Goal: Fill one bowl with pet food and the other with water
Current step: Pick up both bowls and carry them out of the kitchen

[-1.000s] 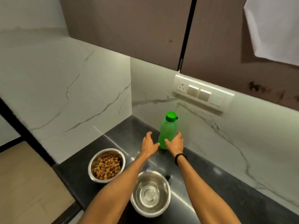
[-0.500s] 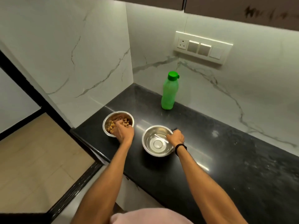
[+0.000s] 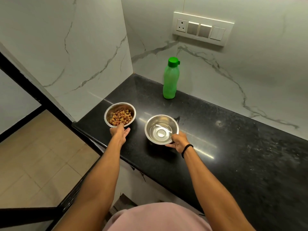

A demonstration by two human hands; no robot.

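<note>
1. Nearest the lens, your pink top [image 3: 158, 217] fills the bottom edge as both bare arms reach over the black granite countertop [image 3: 225, 155].
2. Your left hand [image 3: 119, 134] lies flat and largely open. Its fingertips touch the near rim of the kibble bowl [image 3: 106, 114] and its thumb is splayed clear to the right. It grasps nothing, and appears to be steadying or nudging the bowl, which sits near the counter's front-left corner.
3. Your right hand [image 3: 179, 141], a black band [image 3: 187, 150] at the wrist, pinches the near-right rim of the water bowl [image 3: 147, 125]. The thumb sits over the lip and the fingers curl beneath, a grip suited to lifting or sliding.
4. The kibble bowl is round stainless steel and carries brown pellets that cover its base, well below the rim. The matching water bowl stands to its right, apart from it. Its interior gleams, and whether clear water lies inside cannot be told.
5. Farther back, a green bottle [image 3: 170, 79] stands upright and capped against the marble wall, well apart from both bowls and clear of your reach.
6. A switch panel [image 3: 201, 29] hangs on the wall beyond.
</note>
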